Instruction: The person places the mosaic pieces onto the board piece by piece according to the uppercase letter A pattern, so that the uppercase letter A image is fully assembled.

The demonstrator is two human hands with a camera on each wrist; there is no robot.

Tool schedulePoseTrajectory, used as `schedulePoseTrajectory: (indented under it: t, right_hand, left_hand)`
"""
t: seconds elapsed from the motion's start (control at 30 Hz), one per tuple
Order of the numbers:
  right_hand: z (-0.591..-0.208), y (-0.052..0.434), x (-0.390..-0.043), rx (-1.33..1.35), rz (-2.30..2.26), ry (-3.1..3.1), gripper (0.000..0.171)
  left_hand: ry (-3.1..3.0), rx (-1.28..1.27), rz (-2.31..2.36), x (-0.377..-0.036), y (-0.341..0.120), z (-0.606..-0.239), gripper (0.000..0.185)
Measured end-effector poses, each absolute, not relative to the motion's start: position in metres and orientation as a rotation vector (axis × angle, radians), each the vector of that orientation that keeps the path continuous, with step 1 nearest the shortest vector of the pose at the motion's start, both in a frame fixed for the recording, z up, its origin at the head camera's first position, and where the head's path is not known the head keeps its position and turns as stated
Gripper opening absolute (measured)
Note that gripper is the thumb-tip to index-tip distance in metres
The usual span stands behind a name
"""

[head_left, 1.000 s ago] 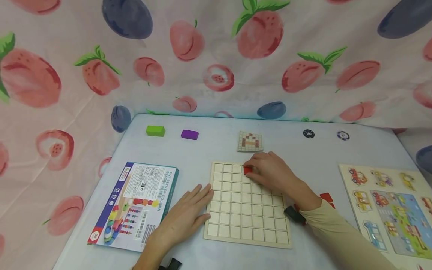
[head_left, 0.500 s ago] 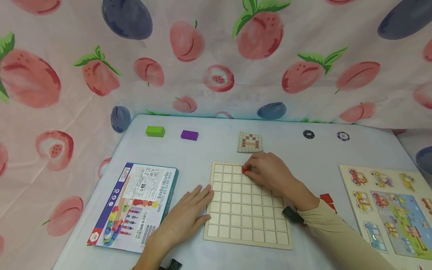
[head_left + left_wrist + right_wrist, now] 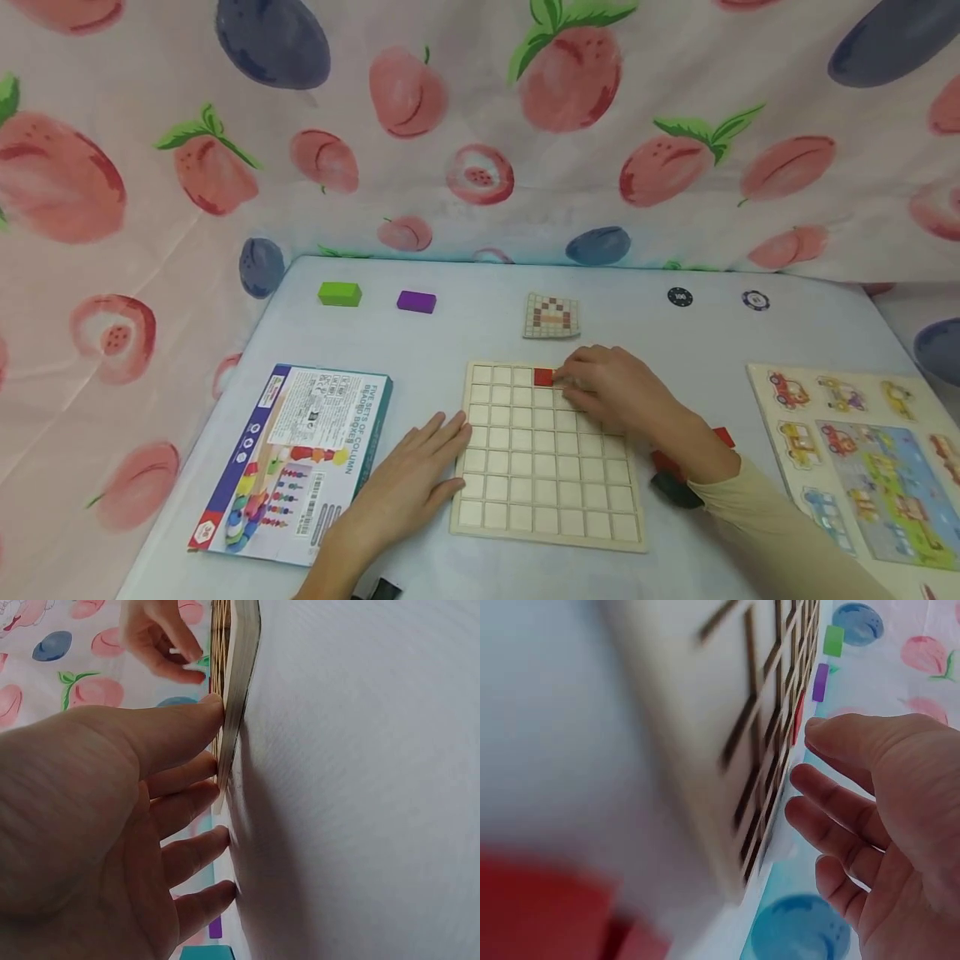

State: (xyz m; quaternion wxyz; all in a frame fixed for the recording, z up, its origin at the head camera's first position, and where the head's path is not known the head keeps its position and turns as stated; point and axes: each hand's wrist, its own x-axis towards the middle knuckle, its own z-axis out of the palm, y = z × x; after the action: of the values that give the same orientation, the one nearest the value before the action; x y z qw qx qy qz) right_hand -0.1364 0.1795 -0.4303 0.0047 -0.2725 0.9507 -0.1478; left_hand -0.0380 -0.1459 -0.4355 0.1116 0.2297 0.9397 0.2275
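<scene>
Red tile in the grid board's far row, right hand just beside it

A desk point(image 3: 457, 337) covered in pale cloth lies under both hands, with a pink-and-white fabric wall point(image 3: 558, 200), printed with peaches and dark blue fruits, rising beyond them.

The left hand point(image 3: 411, 475) rests with straight, slightly parted fingers against the left edge of a square, pale wooden grid board point(image 3: 546, 467). The right hand point(image 3: 622, 396) reaches over the board's far right part, its thumb and bent fingers standing apart. Just left of its fingertips, a square red tile point(image 3: 543, 377) sits in the farthest row, fourth cell from the left; whether the fingers touch it I cannot tell. More red tiles point(image 3: 723, 436) lie by the right wrist.

Left of the left hand, a flat white, blue and teal cardboard box point(image 3: 300, 467) reads "FIVE SETS OF COLUMN BEADED BOXES"; its finer print is too small to read. Beyond the right hand, a round black chip point(image 3: 680, 297) shows "100", near a blue-and-white chip point(image 3: 756, 300). A small gridded card point(image 3: 552, 317) with a brown-and-orange pattern lies beyond the board; farther left are a purple block point(image 3: 416, 302) and a lime-green block point(image 3: 339, 293).

Right of the right hand, a wooden puzzle board point(image 3: 817, 412) bears vehicle pictures around a street scene.
</scene>
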Motion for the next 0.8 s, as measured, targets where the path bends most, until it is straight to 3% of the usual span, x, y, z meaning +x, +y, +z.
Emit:
schedulePoseTrajectory:
  t: [0.53,0.8]
  right_hand:
    - [-0.430,0.259,-0.092,-0.617,-0.356,3.004,0.032]
    - [-0.436,0.277,-0.079,-0.558,-0.379,3.012,0.027]
  left_hand:
    - [2.768,0.664,0.650,-0.039,-0.147,-0.434,0.065]
    - [2.780,0.672,0.641,-0.039,-0.147,-0.435,0.065]
